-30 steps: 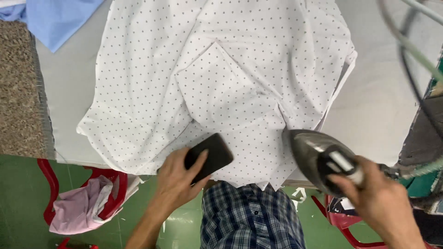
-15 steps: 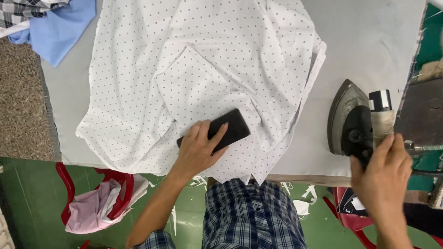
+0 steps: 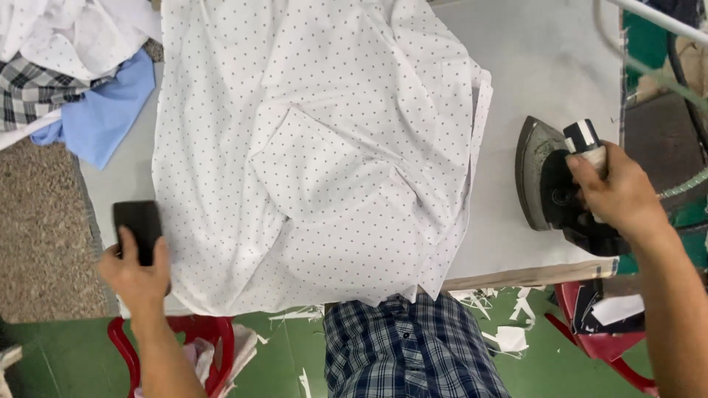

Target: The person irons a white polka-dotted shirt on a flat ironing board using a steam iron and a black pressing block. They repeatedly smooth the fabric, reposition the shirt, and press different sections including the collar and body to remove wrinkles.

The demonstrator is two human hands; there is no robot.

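A white dotted shirt (image 3: 317,147) lies spread on the grey ironing table (image 3: 546,66). My left hand (image 3: 136,276) rests on a flat black block (image 3: 138,225) at the table's left edge, beside the shirt. My right hand (image 3: 616,195) grips the handle of a dark steam iron (image 3: 549,180), which stands on the table to the right of the shirt, clear of the cloth.
A pile of clothes, blue (image 3: 103,110), checked and white, sits at the far left. A red basket (image 3: 199,346) with cloth stands below the table's left corner, and another red basket (image 3: 605,332) at the right. Hoses and a cable (image 3: 682,184) run along the right edge.
My left hand slid the black block off the shirt's lower edge to the table's left side. My right hand moved the iron right, off the shirt, onto bare table.
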